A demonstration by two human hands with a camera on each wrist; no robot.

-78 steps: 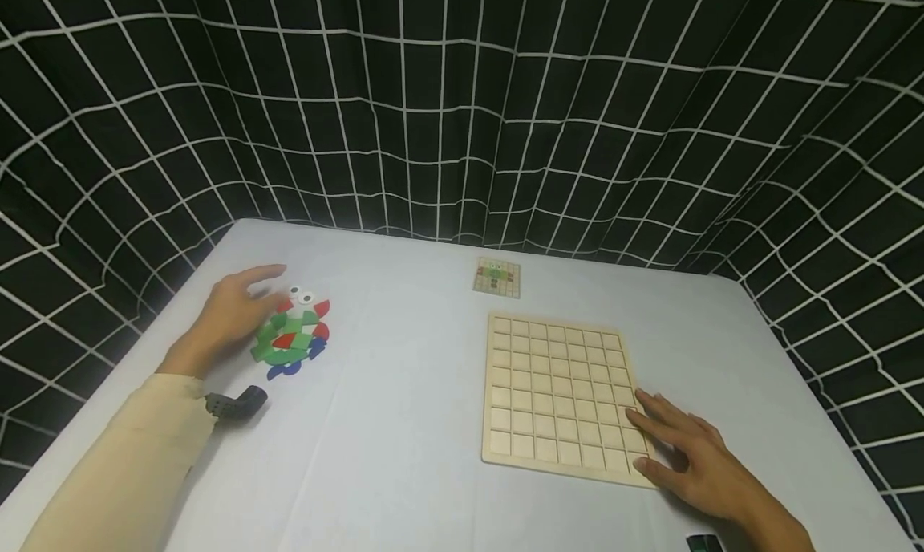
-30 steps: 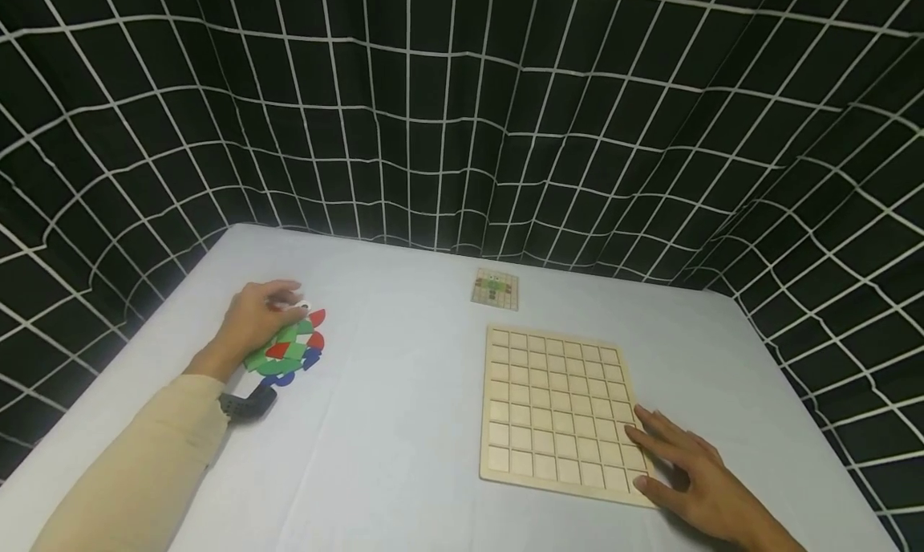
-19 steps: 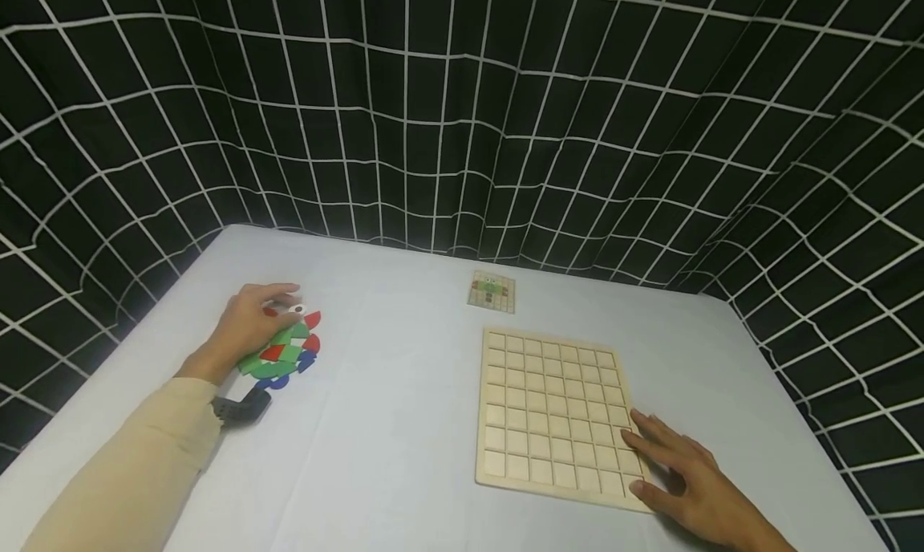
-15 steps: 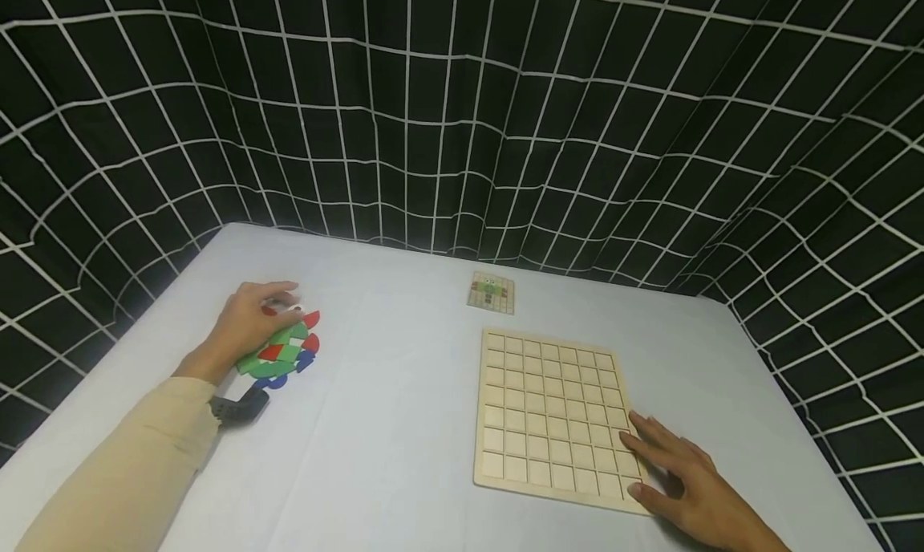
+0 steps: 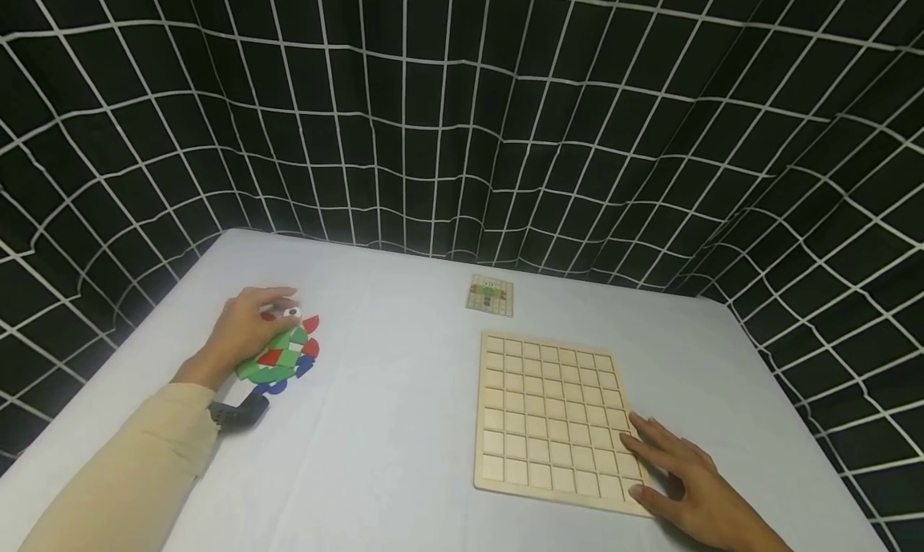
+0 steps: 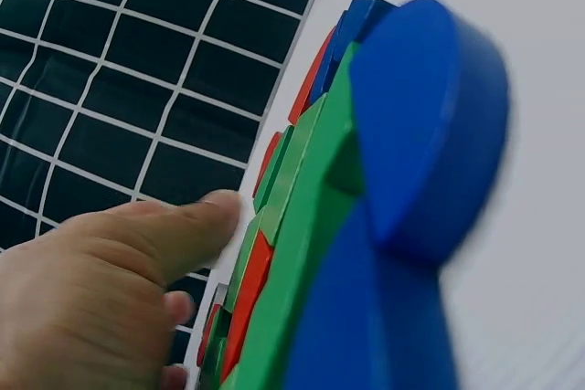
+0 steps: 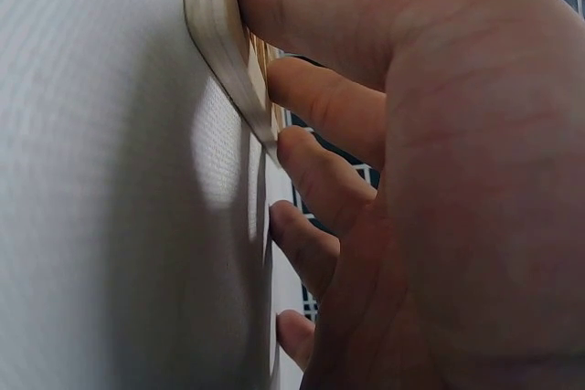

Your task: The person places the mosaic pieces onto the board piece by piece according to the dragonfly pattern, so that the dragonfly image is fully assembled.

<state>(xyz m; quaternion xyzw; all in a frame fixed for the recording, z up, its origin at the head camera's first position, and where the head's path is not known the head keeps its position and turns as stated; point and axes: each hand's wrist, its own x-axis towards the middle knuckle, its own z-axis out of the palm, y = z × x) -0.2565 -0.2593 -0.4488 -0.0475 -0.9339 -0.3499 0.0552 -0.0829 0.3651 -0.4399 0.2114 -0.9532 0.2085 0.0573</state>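
Observation:
On the left of the table my left hand (image 5: 245, 323) is at a cluster of flat coloured pieces. Its thumb and fingertips close around a white round eye piece (image 5: 292, 312) with a dark pupil. Around it lie green pieces (image 5: 267, 367), red pieces (image 5: 310, 348) and blue pieces (image 5: 305, 366); in the left wrist view a blue rounded piece (image 6: 411, 116) stands out nearest the camera. My right hand (image 5: 682, 480), fingers spread and relaxed, rests at the right edge of a pale wooden grid board (image 5: 552, 416). In the right wrist view its thumb touches the board's corner.
A small square pattern card (image 5: 490, 295), showing a green figure with eyes on a grid, lies behind the board. White cloth (image 5: 390, 391) covers the table. A dark curtain (image 5: 433, 135) with white grid lines surrounds the back and sides.
The left hand has moved in over the cluster's top, where two eye pieces showed before; now one shows between thumb and fingers. The right hand stays at the board's edge.

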